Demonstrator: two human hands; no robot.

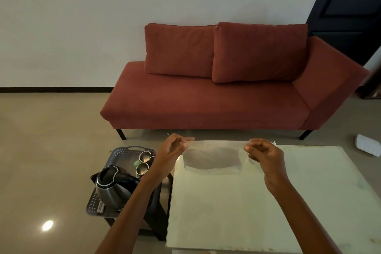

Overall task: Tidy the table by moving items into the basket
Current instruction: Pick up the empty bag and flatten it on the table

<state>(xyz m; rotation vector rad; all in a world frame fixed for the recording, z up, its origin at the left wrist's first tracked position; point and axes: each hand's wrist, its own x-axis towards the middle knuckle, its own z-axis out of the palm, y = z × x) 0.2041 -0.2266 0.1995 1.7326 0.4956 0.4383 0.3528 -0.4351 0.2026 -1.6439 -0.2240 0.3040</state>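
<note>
1. The left hand pinches the upper left corner of a thin, see-through sheet between thumb and forefinger, with its other fingers loosely curled.
2. The right hand pinches the sheet's upper right corner in the same way, so the sheet is stretched flat between the two hands.
3. The sheet hangs below both hands over the far edge of the pale counter. I cannot tell whether its lower edge touches the surface.
4. The counter spreads out beneath the right hand and forearm, and its left edge runs just under the left wrist.
5. The dark perforated basket sits to the left of the left hand and lower, on a low dark stand beside the counter. The left forearm crosses over its near right corner.
6. Inside the basket, a steel kettle with a black handle stands at the near end, below and left of the left hand.
7. Two small metal cups stand side by side just left of the left wrist, with a small green object next to them.
8. Beyond both hands a red sofa stands against the wall.
9. Far to the right of the right hand, a white cloth lies on the floor.
</note>
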